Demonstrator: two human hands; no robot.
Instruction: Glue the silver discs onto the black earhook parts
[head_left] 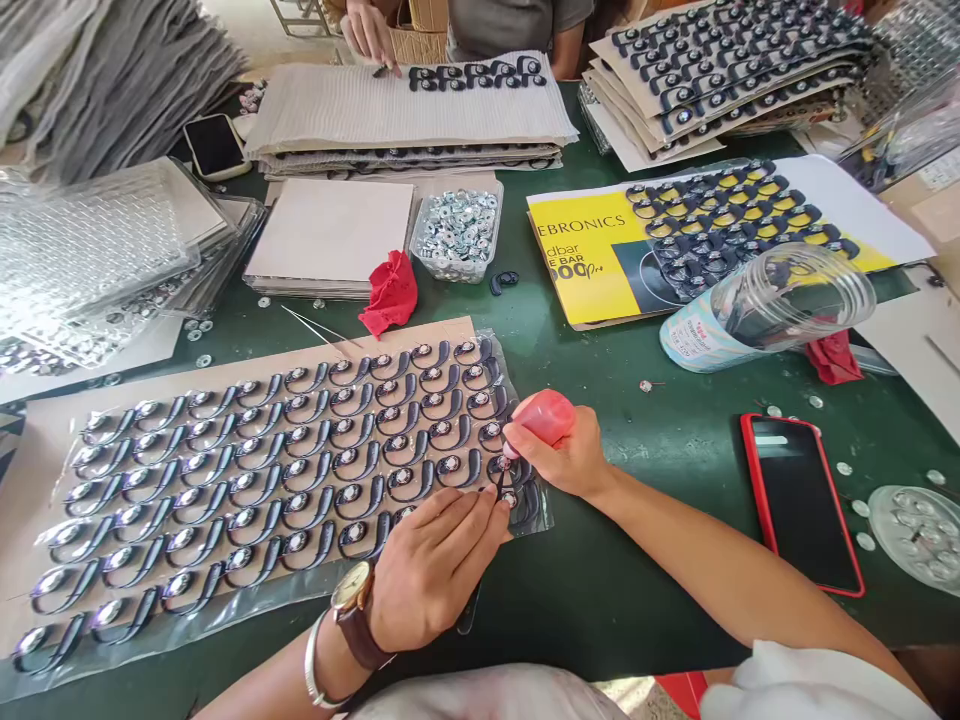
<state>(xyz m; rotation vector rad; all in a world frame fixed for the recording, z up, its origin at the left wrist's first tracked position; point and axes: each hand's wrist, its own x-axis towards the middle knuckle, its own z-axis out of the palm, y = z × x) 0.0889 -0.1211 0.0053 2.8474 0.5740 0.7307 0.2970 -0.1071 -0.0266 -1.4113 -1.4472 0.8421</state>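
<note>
My right hand (pixel 564 455) is closed around a pink squeeze bottle (pixel 546 416), its thin dark tip pointing down at a black hook-shaped part (pixel 507 494) near the right end of the sheet. My left hand (pixel 435 565), with a wristwatch and a bangle, rests with curled fingers pinching or steadying that same part. The part lies among several rows of black hook-shaped pieces with round metal discs (pixel 352 445), laid on clear plastic over a cardboard sheet (pixel 45 440).
A red-edged phone (pixel 799 500) lies at right. A clear jar (pixel 772 305) lies on its side. A tub of metal discs (pixel 456 232) and a red cloth (pixel 390 292) sit behind the sheet. Another person's hand (pixel 369 32) works at the far side. Stacked trays (pixel 97 250) stand left.
</note>
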